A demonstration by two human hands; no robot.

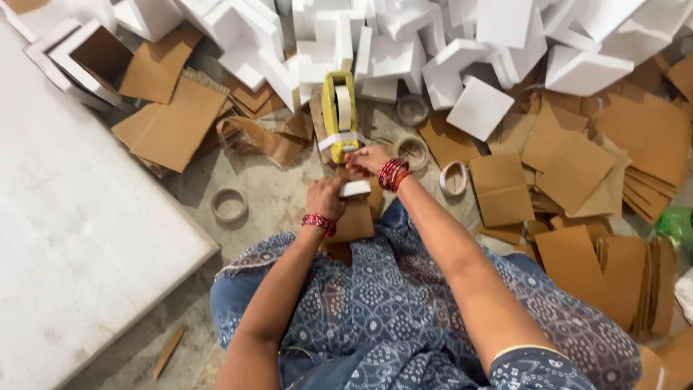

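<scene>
Both forearms reach out over my blue patterned lap. Left hand grips one brown cardboard piece capped with white foam; right hand pinches tape at the one yellow dispenser. Four tape rings lie on the floor nearby.

One yellow tape dispenser; four loose tape rings (foam blocks uncountable).

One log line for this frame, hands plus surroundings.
left hand: grips cardboard piece | right hand: at yellow tape dispenser | around: foam blocks, tape rolls
</scene>
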